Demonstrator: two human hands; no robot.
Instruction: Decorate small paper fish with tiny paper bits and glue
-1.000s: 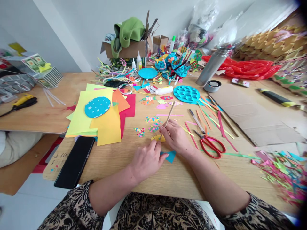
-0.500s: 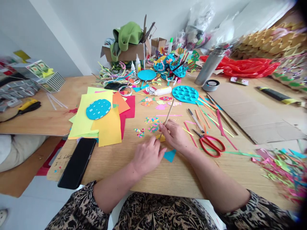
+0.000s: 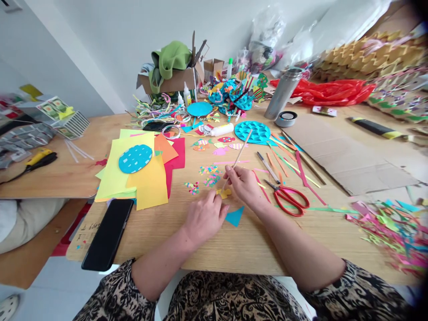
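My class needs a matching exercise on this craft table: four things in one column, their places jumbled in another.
1. Thin stick
2. Yellow paper cutout
3. Scissors
4. Black phone

A. At the fingertips of the left hand
B. Beside the pen
C. Well to the left of both hands
D. Held in the right hand

Pairs: 1-D, 2-A, 3-B, 4-C

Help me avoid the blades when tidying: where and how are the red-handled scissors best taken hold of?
Probably best grip the scissors by the red loop handles, pinching both together, coming from above on the person's right. The scissors lie flat with the blades pointing away and leftward, close to the pen, while the handles face the lower right of the view.
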